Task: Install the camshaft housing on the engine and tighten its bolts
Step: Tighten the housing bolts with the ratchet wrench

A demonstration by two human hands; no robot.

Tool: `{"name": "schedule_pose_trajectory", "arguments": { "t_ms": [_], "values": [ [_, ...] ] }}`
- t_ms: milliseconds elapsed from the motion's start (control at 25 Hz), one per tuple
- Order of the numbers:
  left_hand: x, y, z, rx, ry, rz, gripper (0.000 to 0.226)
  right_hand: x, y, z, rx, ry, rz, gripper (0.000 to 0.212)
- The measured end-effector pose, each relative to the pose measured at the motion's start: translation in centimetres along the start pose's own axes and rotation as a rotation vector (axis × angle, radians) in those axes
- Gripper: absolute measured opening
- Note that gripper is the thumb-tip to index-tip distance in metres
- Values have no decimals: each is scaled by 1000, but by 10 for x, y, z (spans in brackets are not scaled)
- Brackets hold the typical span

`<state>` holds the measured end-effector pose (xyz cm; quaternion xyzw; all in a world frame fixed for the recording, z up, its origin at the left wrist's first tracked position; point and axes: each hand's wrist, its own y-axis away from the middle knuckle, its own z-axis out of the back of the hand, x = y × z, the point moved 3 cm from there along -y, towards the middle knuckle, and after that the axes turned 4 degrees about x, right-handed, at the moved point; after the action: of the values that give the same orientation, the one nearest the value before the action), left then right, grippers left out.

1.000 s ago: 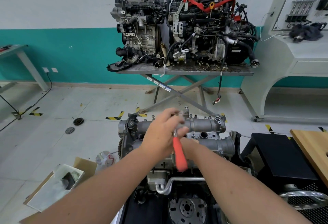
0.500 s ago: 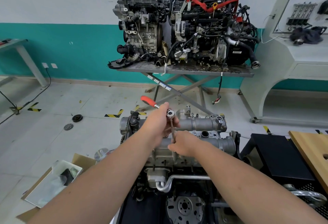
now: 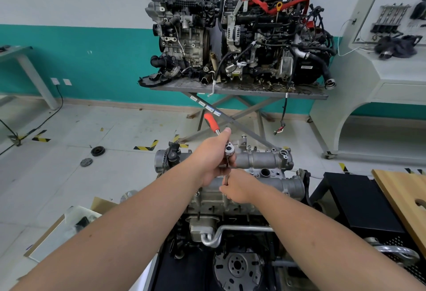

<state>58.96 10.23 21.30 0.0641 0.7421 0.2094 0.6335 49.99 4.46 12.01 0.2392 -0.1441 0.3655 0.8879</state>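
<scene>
The silver camshaft housing (image 3: 262,160) sits on top of the engine (image 3: 221,201) in front of me. My left hand (image 3: 211,156) grips a ratchet wrench (image 3: 229,149) near its head; its red handle (image 3: 211,122) points up and away to the left. A thin extension bar runs down from the ratchet head toward the housing. My right hand (image 3: 238,188) pinches the lower end of that bar just above the housing. The bolt under the bar is hidden by my fingers.
Two other engines (image 3: 232,32) stand on a metal scissor table (image 3: 237,89) behind. A black stand (image 3: 359,198) and a wooden board (image 3: 405,196) lie to the right. A cardboard box (image 3: 62,230) sits on the floor at left, with round parts (image 3: 98,151) farther back.
The red handle has swung from pointing down toward me to pointing up and away to the left. My left hand turned with it; my right hand stayed on the bar.
</scene>
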Motion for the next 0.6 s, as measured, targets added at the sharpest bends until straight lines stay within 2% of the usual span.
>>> {"name": "schedule_pose_trajectory", "arguments": {
  "t_ms": [80, 200, 320, 440, 600],
  "values": [
    [-1, 1, 2, -13, 62, -4, 49, 0, 0, -1, -7, 38, 19, 34],
    [-19, 2, 3, -23, 121, -87, 50, 8, 0, 11, -56, -93, 13, 30],
    [-42, 4, 0, 36, -3, -129, 48, 22, -5, 26, -121, -125, 70, 23],
    [-41, 8, 1, 67, -123, -111, 43, 29, -8, 24, -52, -114, 52, 11],
    [-35, 16, 23, 20, -53, -102, 38, 39, -13, 13, -18, -185, 109, 26]
  ]
}}
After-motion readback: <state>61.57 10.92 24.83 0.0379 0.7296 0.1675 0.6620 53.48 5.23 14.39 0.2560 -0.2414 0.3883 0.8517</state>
